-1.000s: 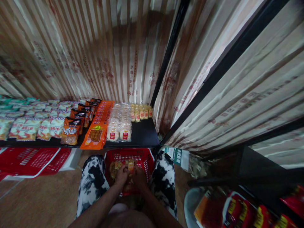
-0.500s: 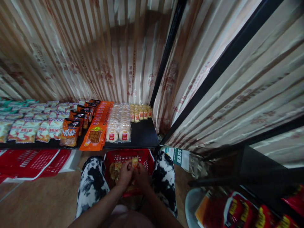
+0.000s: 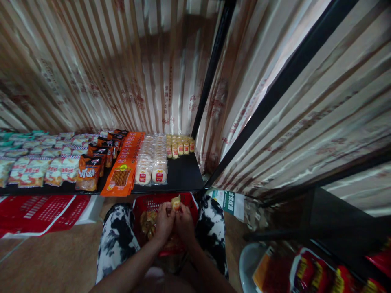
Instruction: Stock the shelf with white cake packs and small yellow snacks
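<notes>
Two hands, left hand and right hand, pinch one small snack pack together just above the red basket, below the shelf. Grip looks fingertip-only, so it could slip back into the basket.

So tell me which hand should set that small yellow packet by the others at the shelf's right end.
Probably the right hand: with the left hand it pinches the yellow packet over the red basket, and the matching packets lie on its side.
</notes>
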Tool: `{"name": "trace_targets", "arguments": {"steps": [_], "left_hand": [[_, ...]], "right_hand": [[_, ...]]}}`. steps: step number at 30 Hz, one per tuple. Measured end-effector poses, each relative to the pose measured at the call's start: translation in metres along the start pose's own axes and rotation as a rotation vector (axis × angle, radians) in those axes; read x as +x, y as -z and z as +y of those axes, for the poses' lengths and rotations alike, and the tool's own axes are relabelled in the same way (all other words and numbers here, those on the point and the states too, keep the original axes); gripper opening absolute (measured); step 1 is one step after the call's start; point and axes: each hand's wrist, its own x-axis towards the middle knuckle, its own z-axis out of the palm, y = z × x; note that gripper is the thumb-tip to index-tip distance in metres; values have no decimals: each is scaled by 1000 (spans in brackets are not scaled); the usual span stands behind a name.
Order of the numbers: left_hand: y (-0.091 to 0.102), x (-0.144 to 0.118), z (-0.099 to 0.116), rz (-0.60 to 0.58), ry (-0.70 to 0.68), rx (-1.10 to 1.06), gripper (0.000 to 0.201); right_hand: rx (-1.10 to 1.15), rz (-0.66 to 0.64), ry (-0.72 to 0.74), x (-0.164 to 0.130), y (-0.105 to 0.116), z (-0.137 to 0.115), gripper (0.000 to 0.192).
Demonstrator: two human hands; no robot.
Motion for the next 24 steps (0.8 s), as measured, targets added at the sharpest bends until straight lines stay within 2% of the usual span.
{"name": "trace_targets", "arguments": {"steps": [7, 13, 20, 24], "left_hand": [[-4, 10, 23, 12, -41, -5, 19], [-13, 26, 29, 7, -84, -46, 24], [-23, 44, 42, 14, -150, -18, 27], [-27, 53, 53, 4, -177, 3, 35]], "right_hand": [[52, 88, 75, 13, 8, -9, 42], [26, 157, 84, 26, 13, -13, 46], [123, 102, 6, 49, 16, -19, 48], [147, 115, -10, 63, 18, -23, 50]]}}
